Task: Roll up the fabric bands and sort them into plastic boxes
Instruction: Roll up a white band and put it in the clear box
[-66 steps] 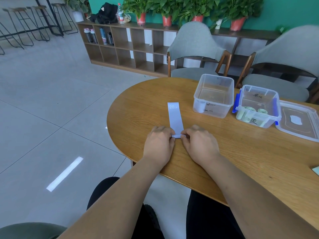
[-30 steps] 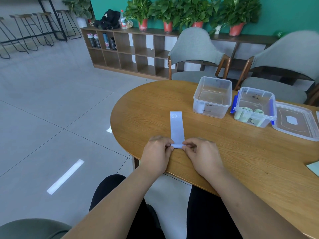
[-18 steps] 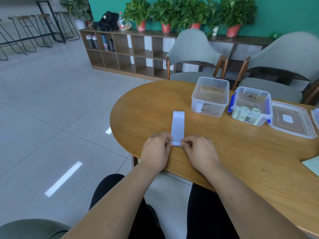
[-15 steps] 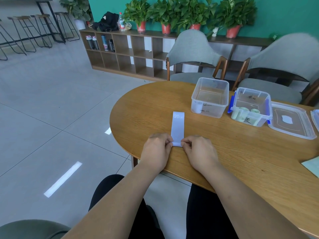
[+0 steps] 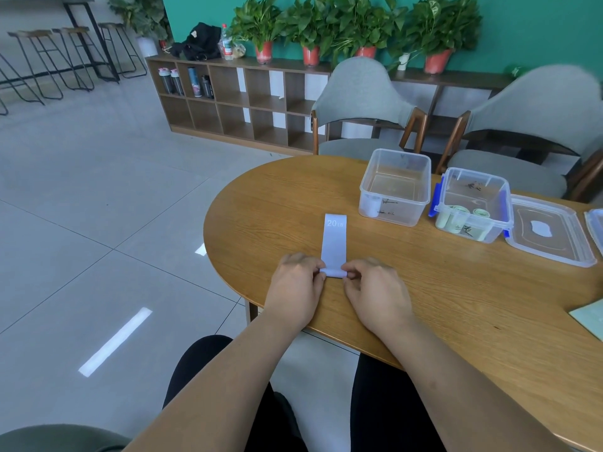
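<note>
A pale lilac fabric band [image 5: 334, 239] marked "20 LB" lies flat on the wooden table [image 5: 456, 298], running away from me. Its near end is curled into a small roll. My left hand [image 5: 295, 290] pinches the roll's left end and my right hand [image 5: 375, 291] pinches its right end. Beyond it stands a clear plastic box [image 5: 395, 187] holding one pale roll. To the right, a box with blue clips [image 5: 474, 205] holds several green rolls.
A clear lid [image 5: 551, 234] lies right of the boxes, with another lid's edge [image 5: 595, 230] beyond it. A green sheet [image 5: 589, 316] pokes in at the right edge. Two grey chairs [image 5: 362, 102] stand behind the table. The table edge curves just below my wrists.
The roll at the band's near end has grown slightly and the flat part is shorter. Both hands stay at the roll's ends. The camera shifted a little.
</note>
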Available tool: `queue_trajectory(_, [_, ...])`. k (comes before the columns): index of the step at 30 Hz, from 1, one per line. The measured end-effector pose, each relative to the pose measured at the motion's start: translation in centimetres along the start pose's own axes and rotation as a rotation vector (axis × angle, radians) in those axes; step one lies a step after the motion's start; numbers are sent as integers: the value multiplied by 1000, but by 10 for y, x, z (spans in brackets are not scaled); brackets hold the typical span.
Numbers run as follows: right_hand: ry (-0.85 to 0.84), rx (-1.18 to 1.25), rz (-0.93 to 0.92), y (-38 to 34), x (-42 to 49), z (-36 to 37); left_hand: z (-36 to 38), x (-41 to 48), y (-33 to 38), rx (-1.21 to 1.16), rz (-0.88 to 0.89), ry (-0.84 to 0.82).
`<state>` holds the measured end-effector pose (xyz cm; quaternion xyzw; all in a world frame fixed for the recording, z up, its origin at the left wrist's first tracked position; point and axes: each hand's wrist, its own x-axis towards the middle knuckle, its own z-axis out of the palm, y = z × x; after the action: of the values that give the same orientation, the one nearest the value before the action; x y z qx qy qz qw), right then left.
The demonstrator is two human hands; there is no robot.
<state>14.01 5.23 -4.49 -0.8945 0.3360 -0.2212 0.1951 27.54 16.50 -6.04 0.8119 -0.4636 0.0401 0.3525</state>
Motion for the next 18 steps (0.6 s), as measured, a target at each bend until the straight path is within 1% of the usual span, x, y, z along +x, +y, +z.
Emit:
queue_trajectory(6, [22, -7, -2, 1, 3, 3, 4, -2, -2, -12, -1, 27])
queue_trajectory(11, [86, 136, 49, 3, -1, 5, 5, -6, -1, -81, -34, 51])
queue_trajectory(18, [77, 185, 71, 8, 0, 5, 4, -7, -3, -109, -41, 67])
